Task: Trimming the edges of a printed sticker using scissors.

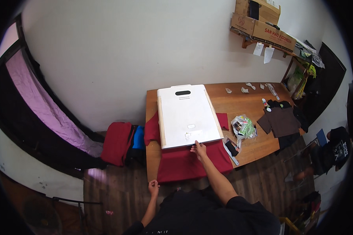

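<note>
Head view: right hand [199, 150] is pinching the white board [187, 113] by its front edge, over red cloth [192, 164]; left hand [153, 188] is hanging nearby (can't tell its grip). Keeping board level should avoid wrinkles.

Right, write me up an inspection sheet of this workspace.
Surface: brown wooden table, against a pale wall.
Job's things: white panel lying over a red garment, whose lower part and both sides stick out.
Clutter: plastic bag, black bundle, brown garment and pale scraps, all on the table's right side.
Hands: right hand at the panel's front edge; left hand near the table's front-left corner, fingers bent.
Cables: nothing seen.
Surroundings: shelved cardboard boxes; seated person at right.
</note>
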Motion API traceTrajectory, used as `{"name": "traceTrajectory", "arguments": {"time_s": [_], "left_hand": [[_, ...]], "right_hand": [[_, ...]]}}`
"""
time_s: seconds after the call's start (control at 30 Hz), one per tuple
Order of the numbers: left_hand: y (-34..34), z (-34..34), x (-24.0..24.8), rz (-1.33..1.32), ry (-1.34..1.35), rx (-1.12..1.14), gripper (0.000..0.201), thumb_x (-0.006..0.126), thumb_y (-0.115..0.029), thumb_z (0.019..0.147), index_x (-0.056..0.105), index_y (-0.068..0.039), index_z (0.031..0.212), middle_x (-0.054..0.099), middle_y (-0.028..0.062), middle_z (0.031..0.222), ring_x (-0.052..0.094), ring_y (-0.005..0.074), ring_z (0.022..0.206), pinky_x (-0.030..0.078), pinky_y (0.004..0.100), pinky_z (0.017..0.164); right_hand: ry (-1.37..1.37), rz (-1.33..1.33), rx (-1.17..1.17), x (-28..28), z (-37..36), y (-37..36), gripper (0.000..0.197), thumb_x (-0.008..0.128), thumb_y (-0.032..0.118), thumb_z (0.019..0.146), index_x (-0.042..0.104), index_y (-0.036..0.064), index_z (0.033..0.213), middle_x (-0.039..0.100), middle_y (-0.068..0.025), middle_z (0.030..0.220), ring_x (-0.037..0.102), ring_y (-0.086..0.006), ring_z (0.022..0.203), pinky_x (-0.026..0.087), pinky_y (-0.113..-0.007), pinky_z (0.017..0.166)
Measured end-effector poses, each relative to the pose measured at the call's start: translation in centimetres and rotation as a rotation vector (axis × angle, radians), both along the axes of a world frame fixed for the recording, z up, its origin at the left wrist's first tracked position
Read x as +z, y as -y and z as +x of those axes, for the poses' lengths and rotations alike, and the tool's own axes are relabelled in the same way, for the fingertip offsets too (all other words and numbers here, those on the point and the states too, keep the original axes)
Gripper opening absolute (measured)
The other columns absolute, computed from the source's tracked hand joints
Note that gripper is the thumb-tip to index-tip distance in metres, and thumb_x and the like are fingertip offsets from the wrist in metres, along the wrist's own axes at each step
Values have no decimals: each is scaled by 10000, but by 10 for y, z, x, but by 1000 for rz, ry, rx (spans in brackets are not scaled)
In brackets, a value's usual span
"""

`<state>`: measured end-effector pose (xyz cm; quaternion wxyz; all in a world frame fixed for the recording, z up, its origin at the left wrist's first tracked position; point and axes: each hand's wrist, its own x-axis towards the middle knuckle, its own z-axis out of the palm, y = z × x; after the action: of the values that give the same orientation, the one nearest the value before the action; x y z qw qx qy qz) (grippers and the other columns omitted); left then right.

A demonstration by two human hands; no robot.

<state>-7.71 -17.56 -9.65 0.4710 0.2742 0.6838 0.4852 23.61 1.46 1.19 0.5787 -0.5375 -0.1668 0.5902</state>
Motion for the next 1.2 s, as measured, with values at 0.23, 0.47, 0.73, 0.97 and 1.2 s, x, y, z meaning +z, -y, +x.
{"name": "traceTrajectory", "arguments": {"time_s": [0.23, 0.47, 0.73, 0.97, 1.2], "left_hand": [[12, -9, -5, 60, 2, -23, 198, 585, -207, 860, 530, -64, 986, 592, 33, 784, 569, 101, 555, 420, 207, 459], [24, -21, 0, 3, -32, 9, 206, 581, -210, 864, 522, -59, 990, 577, 26, 781, 552, 95, 548, 428, 212, 474], [30, -9, 0, -6, 18, -10, 188, 587, -188, 858, 523, -62, 982, 566, 27, 741, 539, 93, 520, 415, 212, 442], [20, -24, 19, 29, -179, -121, 203, 602, -192, 842, 537, -52, 974, 551, 26, 727, 528, 91, 552, 439, 221, 510], [37, -14, 14, 119, -617, -149, 202, 594, -147, 833, 535, -41, 995, 534, 58, 769, 521, 136, 614, 444, 243, 556]], "right_hand": [[-32, -21, -9, 2, -8, 3, 409, 566, 280, 867, 434, -68, 1039, 559, -154, 770, 584, -220, 610, 548, -324, 499], [-53, 19, 13, 1, -18, 6, 444, 561, 301, 868, 431, -81, 1052, 558, -159, 787, 587, -228, 623, 543, -317, 504], [31, -82, 97, 2, -30, 29, 489, 593, 403, 831, 494, -51, 983, 590, -140, 770, 584, -186, 567, 520, -290, 492], [536, 92, 29, -38, 19, 122, 226, 651, 233, 809, 626, 12, 774, 608, -56, 615, 563, -107, 515, 449, -245, 464], [1363, 68, -212, -38, 138, 165, 228, 628, 217, 792, 552, 34, 906, 534, -134, 835, 524, -262, 747, 429, -340, 674]]}}
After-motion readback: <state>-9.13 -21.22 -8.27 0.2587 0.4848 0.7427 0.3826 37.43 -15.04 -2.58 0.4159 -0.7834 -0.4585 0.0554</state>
